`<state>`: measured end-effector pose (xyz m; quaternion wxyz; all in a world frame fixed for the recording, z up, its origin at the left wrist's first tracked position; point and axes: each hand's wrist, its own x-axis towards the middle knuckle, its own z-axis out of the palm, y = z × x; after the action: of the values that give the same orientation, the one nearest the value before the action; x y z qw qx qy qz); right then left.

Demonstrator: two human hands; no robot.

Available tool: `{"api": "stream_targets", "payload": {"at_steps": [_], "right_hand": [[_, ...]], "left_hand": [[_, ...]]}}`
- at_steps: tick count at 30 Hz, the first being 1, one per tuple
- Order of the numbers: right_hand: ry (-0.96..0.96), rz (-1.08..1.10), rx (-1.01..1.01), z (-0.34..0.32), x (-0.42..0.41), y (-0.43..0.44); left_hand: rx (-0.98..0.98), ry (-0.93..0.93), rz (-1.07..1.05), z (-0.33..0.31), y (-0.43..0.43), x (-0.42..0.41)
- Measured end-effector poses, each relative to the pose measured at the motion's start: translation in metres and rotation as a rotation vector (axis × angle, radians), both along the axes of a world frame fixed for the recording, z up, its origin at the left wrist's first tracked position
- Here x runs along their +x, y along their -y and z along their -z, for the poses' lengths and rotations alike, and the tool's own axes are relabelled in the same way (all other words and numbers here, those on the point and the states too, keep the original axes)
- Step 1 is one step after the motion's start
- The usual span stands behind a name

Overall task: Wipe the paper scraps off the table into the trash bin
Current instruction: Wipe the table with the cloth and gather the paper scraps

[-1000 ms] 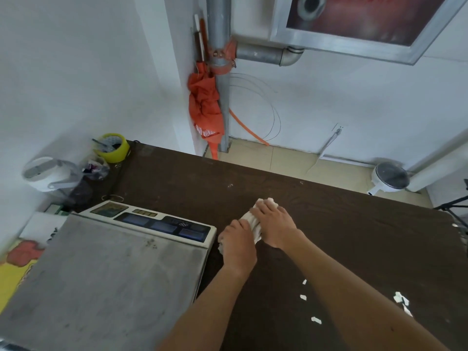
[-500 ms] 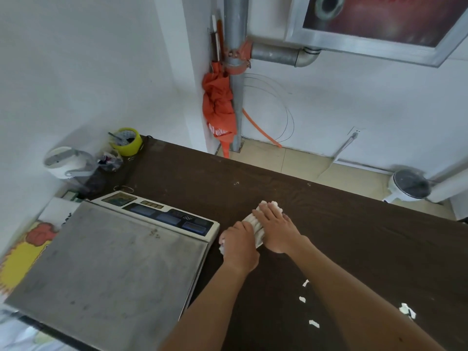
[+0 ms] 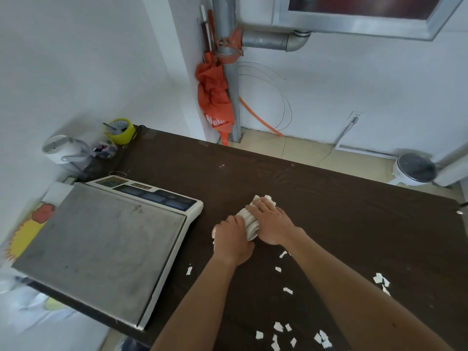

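Task status: preparation stage, with no removal of scraps evident. Both hands work a rolled white cloth lying on the dark table, just right of the weighing scale. The left hand sits on the near end of the cloth with its fingers curled down onto it, apparently gripping it. The right hand lies over the far part, fingers extended and pressing the fabric flat to the surface. The paper scraps are all on the tabletop, on the near side of the hands. One cluster lies by the near edge between the forearms, a second cluster lies to the right of the right forearm, and single pieces are scattered between the arms, with one beside the left wrist. None touch the cloth and none show signs of having been gathered. A white round container with a dark top stands on the floor beyond the far right table edge. It is probably the trash bin, though this cannot be confirmed. Outstanding work, as judged: bring the cloth to the scraps, sweep them together, move them to a table edge and drop them into the bin.
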<state>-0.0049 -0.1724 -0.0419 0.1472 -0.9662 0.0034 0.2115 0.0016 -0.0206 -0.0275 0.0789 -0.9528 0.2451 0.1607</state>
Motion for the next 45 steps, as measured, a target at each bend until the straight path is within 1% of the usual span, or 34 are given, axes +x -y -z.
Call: {"api": "stream_targets", "payload": {"at_steps": [3, 9, 16, 25, 29, 32, 37, 40, 43, 45], "right_hand": [[0.016, 0.005, 0.014, 0.002, -0.022, 0.009], [0.027, -0.008, 0.014, -0.002, -0.064, 0.034], [0.006, 0.034, 0.026, -0.005, -0.116, 0.063], [0.014, 0.142, 0.0, -0.011, -0.198, 0.087], [-0.014, 0.197, -0.075, -0.013, -0.224, 0.087], [0.001, 0.232, -0.102, -0.013, -0.242, 0.084], [0.055, 0.306, -0.019, -0.017, -0.248, 0.086], [0.092, 0.316, -0.003, -0.027, -0.237, 0.082], [0.143, 0.333, -0.017, -0.037, -0.218, 0.071], [0.169, 0.337, -0.028, -0.041, -0.205, 0.06]], "left_hand": [[0.014, -0.003, 0.008, -0.001, 0.009, -0.017], [-0.021, -0.02, 0.01, 0.0, 0.031, -0.056], [-0.02, -0.041, 0.049, -0.003, 0.061, -0.1], [-0.041, -0.119, 0.197, -0.005, 0.083, -0.156], [-0.051, -0.141, 0.31, -0.007, 0.082, -0.169], [-0.098, -0.136, 0.383, -0.008, 0.075, -0.174], [-0.207, -0.111, 0.447, -0.017, 0.065, -0.161], [-0.262, -0.041, 0.487, -0.027, 0.056, -0.141], [-0.319, 0.046, 0.477, -0.036, 0.043, -0.119], [-0.319, 0.108, 0.455, -0.041, 0.033, -0.107]]}}
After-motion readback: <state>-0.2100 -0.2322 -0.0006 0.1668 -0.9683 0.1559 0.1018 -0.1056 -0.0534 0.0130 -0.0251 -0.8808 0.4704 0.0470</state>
